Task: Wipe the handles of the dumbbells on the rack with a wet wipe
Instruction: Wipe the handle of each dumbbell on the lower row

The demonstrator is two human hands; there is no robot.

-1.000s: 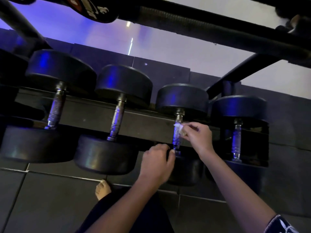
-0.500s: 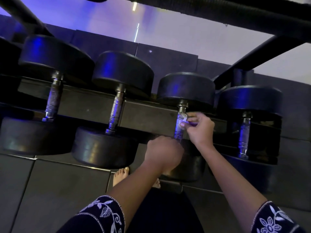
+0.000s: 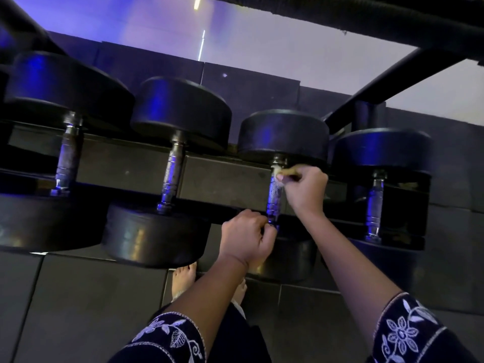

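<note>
right hand [image 3: 306, 191] has slid the wet wipe [image 3: 277, 171] up to the far end of the third dumbbell's handle [image 3: 273, 200], toward the right end of the rack [image 3: 225, 179], pinching it against the bar. left hand [image 3: 246, 238] curls round the near end, probably to stop it rolling.
</note>
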